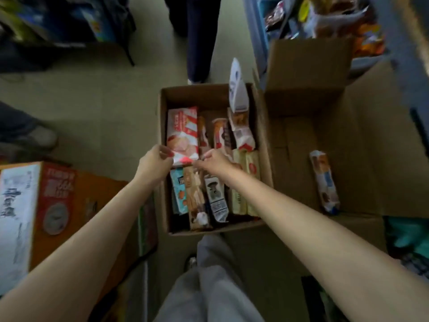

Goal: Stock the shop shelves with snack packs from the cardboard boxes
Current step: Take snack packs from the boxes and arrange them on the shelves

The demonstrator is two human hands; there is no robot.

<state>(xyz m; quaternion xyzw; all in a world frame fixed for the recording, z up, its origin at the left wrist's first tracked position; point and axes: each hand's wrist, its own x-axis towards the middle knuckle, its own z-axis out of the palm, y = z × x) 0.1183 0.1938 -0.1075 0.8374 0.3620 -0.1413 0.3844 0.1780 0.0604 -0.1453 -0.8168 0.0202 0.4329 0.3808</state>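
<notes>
- A pale floor (97,94) fills the upper left of the frame, crowded with goods around its edges.
- At centre sits an open cardboard box (162,194) packed with snack packs lying side by side.
- To its right, a larger open box (362,140) holds a single pack (324,182) lying on its bottom.
- At lower left stands an orange and white carton (53,205).
- Shelves with bagged snacks (336,17) show blurred in the upper right corner.
- Another person's dark trouser leg (199,38) stands at top centre.
- Both bare arms reach forward from the lower frame into the centre box.
- The left hand (155,162) and right hand (214,160) each pinch the near edge of a red and white pack (183,133), one at each corner.
</notes>
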